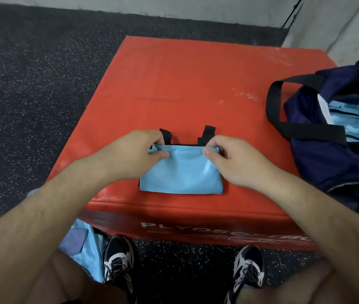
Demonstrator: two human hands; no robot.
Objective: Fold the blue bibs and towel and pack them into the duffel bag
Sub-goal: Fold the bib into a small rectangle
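Pinching the bib (180,172) at its two upper corners: left hand (137,152) on the left corner, right hand (231,161) on the right, thumbs on top, fingers curled behind the edge. It lies folded at lower centre of the frame on the red box (196,84), long axis running left to right. The bag (318,163) gapes at the right edge, nearer the right hand, so the carry looks set to go rightward.

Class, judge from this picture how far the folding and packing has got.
Done: light-blue fabric lies inside the open duffel bag. In hand: the left hand and right hand pinch the top corners of a folded bib on the red box. Left: packing this bib, plus the blue cloth on the floor.
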